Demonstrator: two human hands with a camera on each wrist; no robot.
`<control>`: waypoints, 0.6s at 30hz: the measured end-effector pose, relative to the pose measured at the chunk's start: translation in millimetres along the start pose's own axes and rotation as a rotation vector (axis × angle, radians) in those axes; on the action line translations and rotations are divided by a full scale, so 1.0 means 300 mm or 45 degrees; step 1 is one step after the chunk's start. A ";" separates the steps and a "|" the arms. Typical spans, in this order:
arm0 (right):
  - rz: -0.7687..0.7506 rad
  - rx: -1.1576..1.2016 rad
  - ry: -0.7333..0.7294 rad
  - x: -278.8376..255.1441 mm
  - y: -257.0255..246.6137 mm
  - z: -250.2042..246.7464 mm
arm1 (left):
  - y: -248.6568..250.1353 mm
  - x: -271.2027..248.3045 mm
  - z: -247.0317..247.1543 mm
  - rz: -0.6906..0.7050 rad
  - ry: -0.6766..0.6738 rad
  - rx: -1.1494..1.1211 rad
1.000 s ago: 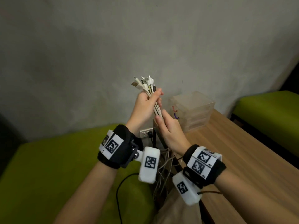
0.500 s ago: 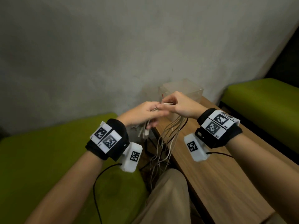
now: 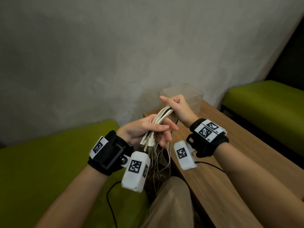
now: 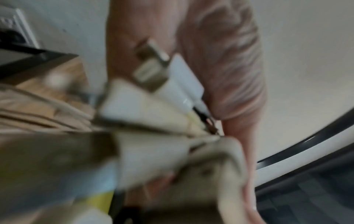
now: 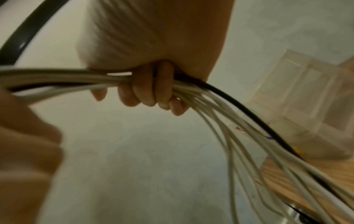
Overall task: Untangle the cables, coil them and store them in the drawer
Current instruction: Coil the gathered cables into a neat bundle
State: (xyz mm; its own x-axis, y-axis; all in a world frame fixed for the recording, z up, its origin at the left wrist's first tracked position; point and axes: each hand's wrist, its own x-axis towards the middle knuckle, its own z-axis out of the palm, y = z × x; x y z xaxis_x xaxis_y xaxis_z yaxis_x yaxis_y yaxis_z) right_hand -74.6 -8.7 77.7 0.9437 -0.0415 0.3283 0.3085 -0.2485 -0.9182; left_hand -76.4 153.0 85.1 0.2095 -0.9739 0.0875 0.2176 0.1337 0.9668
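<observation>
A bundle of several white cables (image 3: pixel 162 115) with one black one runs between my two hands. My left hand (image 3: pixel 148 130) holds the bundle near its plug ends, thumb laid across it. The white USB plugs (image 3: pixel 148 143) hang below its palm and fill the blurred left wrist view as plugs (image 4: pixel 172 78). My right hand (image 3: pixel 176 106) grips the bundle higher up and to the right, fingers curled round the cables (image 5: pixel 153 84). The loose cable lengths (image 5: pixel 239 144) fall from that fist down past the table edge. The clear drawer unit (image 3: pixel 185 94) stands behind my right hand.
The wooden table (image 3: pixel 230 162) runs along the right, against a grey wall. Green benches (image 3: pixel 41 162) lie left and far right (image 3: pixel 266 102). My knee in beige trousers (image 3: pixel 169 203) sits below the hands, with cable ends dangling above it. A wall socket (image 4: pixel 13 27) shows in the left wrist view.
The bundle, held upright with plugs on top a second ago, is turned over with plugs down. My right hand has since drawn up and away to the right along the cables.
</observation>
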 end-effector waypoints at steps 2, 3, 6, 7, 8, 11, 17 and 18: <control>0.061 0.050 0.086 0.001 0.033 -0.002 | 0.003 0.005 0.013 0.057 0.024 -0.059; 0.108 0.027 0.099 -0.007 0.052 0.005 | 0.004 0.009 0.014 0.122 0.076 -0.134; 0.254 -0.070 0.087 -0.064 0.113 0.060 | 0.006 0.034 -0.008 0.406 0.185 -0.345; 0.241 -0.110 0.091 -0.081 0.134 0.080 | 0.003 0.043 -0.017 0.499 0.246 -0.355; 0.208 -0.174 0.085 -0.098 0.146 0.100 | -0.002 0.050 -0.026 0.584 0.333 -0.337; 0.018 -0.320 0.071 -0.138 0.139 0.154 | -0.014 0.071 -0.047 0.745 0.632 -0.227; -0.034 -0.594 -0.166 -0.166 0.127 0.194 | 0.004 0.069 -0.088 0.801 1.171 0.624; -0.038 -0.658 -0.199 -0.171 0.133 0.193 | 0.000 0.064 -0.101 0.771 1.208 0.866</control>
State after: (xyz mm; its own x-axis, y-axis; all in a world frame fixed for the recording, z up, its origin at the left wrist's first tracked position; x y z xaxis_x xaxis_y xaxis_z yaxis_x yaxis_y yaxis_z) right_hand -103.6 39.6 11.3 0.9541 0.1077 0.2795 0.2737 -0.6928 -0.6672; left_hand -43.6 139.8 79.5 0.7480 -0.2486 0.6154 -0.6092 0.1108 0.7853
